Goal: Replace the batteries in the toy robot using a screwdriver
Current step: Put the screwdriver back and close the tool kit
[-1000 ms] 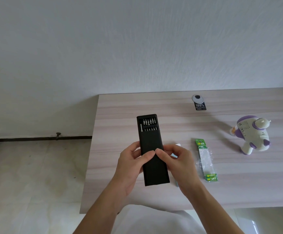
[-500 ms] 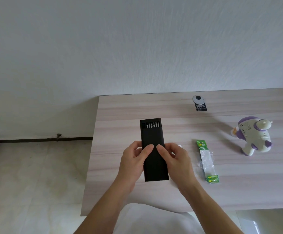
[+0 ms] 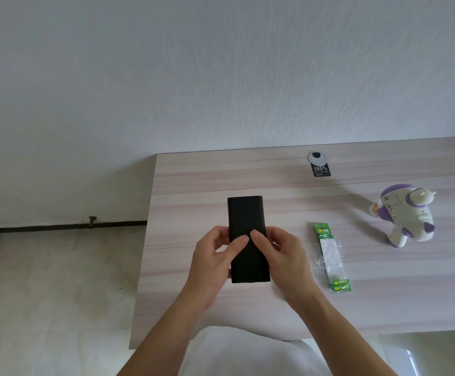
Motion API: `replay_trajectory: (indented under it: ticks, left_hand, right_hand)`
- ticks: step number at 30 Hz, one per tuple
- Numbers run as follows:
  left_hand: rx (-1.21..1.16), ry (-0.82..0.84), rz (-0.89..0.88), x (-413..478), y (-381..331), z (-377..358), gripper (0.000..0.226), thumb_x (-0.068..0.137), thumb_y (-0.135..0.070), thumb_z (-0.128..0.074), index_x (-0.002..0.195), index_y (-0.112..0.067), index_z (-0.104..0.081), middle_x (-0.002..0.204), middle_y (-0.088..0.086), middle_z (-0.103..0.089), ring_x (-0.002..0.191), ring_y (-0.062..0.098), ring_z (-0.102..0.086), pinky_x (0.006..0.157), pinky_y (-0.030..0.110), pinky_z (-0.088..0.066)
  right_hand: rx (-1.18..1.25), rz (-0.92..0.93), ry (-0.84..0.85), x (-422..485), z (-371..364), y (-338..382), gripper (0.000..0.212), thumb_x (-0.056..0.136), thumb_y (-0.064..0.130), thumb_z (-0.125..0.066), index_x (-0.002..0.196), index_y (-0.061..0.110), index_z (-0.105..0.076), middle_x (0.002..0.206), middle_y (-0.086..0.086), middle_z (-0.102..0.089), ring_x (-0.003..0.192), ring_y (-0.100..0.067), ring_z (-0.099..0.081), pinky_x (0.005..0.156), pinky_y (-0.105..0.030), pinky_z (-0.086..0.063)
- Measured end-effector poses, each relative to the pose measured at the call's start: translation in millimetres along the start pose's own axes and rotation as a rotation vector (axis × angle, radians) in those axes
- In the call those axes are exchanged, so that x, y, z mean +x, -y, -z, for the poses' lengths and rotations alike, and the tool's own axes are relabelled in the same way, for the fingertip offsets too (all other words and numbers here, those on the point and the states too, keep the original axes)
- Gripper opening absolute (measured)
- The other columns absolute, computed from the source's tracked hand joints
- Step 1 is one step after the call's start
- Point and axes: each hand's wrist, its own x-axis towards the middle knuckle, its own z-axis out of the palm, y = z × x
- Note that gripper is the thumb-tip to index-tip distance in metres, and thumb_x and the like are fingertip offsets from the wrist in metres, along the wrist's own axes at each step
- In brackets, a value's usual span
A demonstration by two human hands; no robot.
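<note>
A black screwdriver-kit case (image 3: 246, 215) is held over the wooden table (image 3: 275, 185), fully closed, no bits showing. My left hand (image 3: 215, 259) grips its left side and my right hand (image 3: 280, 256) grips its right side, both thumbs lying on the top face. The white and purple toy robot (image 3: 405, 215) stands at the far right of the table. A green battery pack (image 3: 332, 256) in clear wrap, mostly empty with batteries at its near end, lies between the case and the robot.
A round grey cable grommet with a black "100%" sticker (image 3: 318, 165) sits near the table's back edge. The table's left edge (image 3: 147, 240) drops to a tiled floor. A white wall rises behind.
The inner tray with the bits has slid back into the case, which now shows no bits. Both hands stayed on the case's sides.
</note>
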Motion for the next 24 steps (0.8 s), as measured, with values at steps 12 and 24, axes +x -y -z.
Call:
replay_trajectory:
  ticks: [12,24]
  left_hand:
    - [-0.005,0.073,0.023,-3,1,6,0.028,0.093,-0.009,-0.069,0.118,-0.021,-0.065,0.113,-0.001,-0.071,0.093,0.016,-0.074,0.068,0.039,-0.063]
    - [-0.04,0.102,0.098,2,20,19,0.015,0.095,-0.019,-0.068,0.109,-0.02,-0.07,0.104,0.001,-0.074,0.091,0.011,-0.074,0.066,0.035,-0.062]
  right_hand:
    - [0.048,-0.07,0.043,-3,6,-6,0.015,0.095,0.021,-0.066,0.109,0.017,-0.071,0.09,0.004,-0.075,0.084,-0.013,-0.074,0.071,-0.031,-0.061]
    - [-0.013,-0.097,-0.014,-12,-13,-21,0.016,0.093,0.028,-0.068,0.104,0.017,-0.073,0.087,0.001,-0.075,0.081,-0.013,-0.074,0.07,-0.031,-0.061]
